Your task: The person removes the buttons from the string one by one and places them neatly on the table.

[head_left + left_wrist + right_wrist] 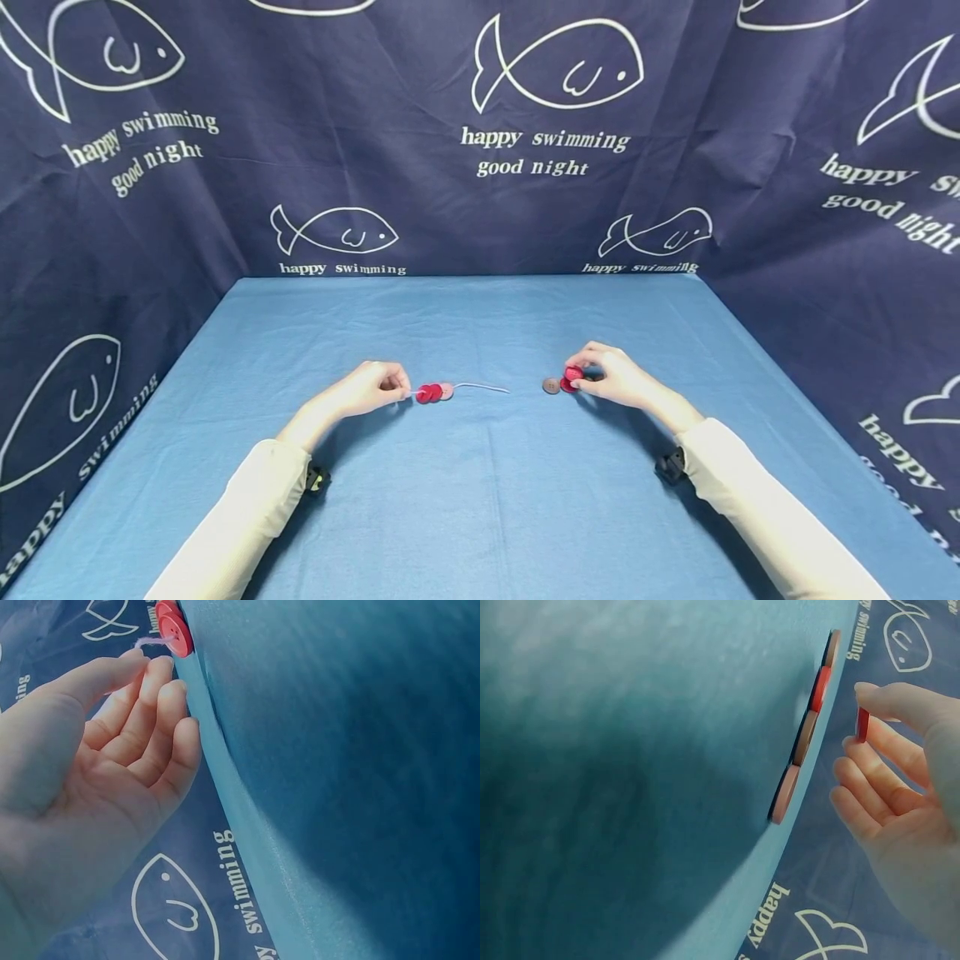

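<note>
My left hand [372,388] pinches one end of a pale string [483,387] between thumb and fingertips. Red buttons [426,393] and a pink button [447,391] sit along the string, just right of those fingers. The string's other end trails to the right across the cloth. On the right, my right hand [617,377] holds a red button [862,724] between thumb and finger, raised above the table. Below it lie loose buttons: a brown button [551,386], a red button [820,688], another brown button [805,738] and a pink button [784,795], partly hidden by the hand in the head view.
A blue cloth [420,500] covers the table. Behind it and along both sides hangs a dark blue curtain [435,100] with white fish and lettering. Dark wrist devices [671,467] show under both sleeves.
</note>
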`<state>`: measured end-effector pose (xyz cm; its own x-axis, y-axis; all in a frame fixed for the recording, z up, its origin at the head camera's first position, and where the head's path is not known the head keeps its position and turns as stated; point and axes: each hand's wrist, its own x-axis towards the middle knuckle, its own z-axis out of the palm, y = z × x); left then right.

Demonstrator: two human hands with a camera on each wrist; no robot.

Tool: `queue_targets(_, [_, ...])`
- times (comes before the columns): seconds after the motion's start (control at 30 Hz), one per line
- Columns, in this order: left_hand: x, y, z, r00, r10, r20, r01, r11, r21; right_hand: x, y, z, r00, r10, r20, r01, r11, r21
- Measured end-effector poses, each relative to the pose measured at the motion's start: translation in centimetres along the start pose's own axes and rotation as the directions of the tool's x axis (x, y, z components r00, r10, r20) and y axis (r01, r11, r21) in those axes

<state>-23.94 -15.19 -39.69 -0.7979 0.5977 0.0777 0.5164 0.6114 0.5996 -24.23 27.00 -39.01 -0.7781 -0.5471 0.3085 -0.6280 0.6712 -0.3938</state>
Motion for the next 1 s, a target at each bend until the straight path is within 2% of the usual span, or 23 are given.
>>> queue_targets(0.53, [0.0,0.0,0.0,1.000,0.002,0.004,-0.002,1.000,-0.006,-1.2,1.3,-1.0,0.998,0.063,-0.030,-0.063,0.998,-0.013])
queue_targets(1.0, [-0.1,0.0,0.0,1.000,0.007,0.006,-0.007,1.000,-0.028,-1.9,1.6,-1.7,0.996,0.088,-0.011,-0.088,0.995,-0.035])
